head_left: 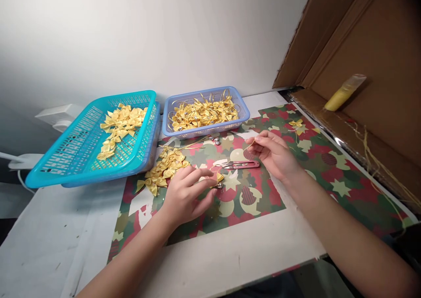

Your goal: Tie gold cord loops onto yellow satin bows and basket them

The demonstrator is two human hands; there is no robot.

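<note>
At the fingertips of my left hand [186,197] is a small yellow bow [217,178], held low over the patterned sheet. A round silver bell [219,185] sits against the bow. My right hand [274,153] is closed in a pinch on a thin yellowish thread [249,146]. Between the hands lie red-handled thread snips [241,164]. Beside my left hand is a loose heap of yellow bows [167,166]. Beyond it are gold cords [192,147] and a few silver bells [215,140].
A turquoise basket [88,173] with yellow bows stands at left, stacked on a blue one. A lavender basket [204,129] behind holds corded bows. A single bow [296,123] lies at right. Cardboard [371,48] walls the right side, with a yellow tube [344,94] and hanging threads [370,157].
</note>
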